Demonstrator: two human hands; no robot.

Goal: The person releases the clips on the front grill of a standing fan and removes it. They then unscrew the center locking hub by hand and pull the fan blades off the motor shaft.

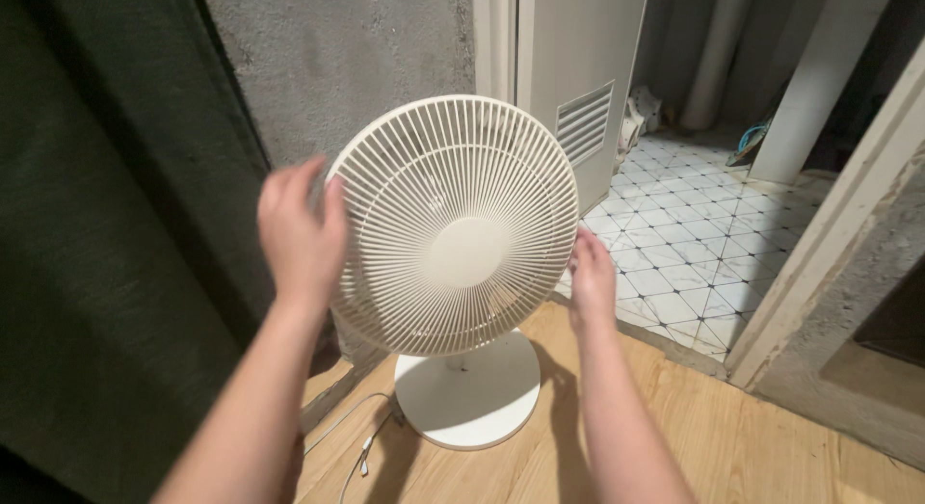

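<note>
No packages, labels, signs or screens appear anywhere in this view.

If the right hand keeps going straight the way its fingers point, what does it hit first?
Probably the rim of the round white plastic fan grille: the right hand already sits at its lower right edge, fingers pointing up alongside it, though depth is unclear.
</note>
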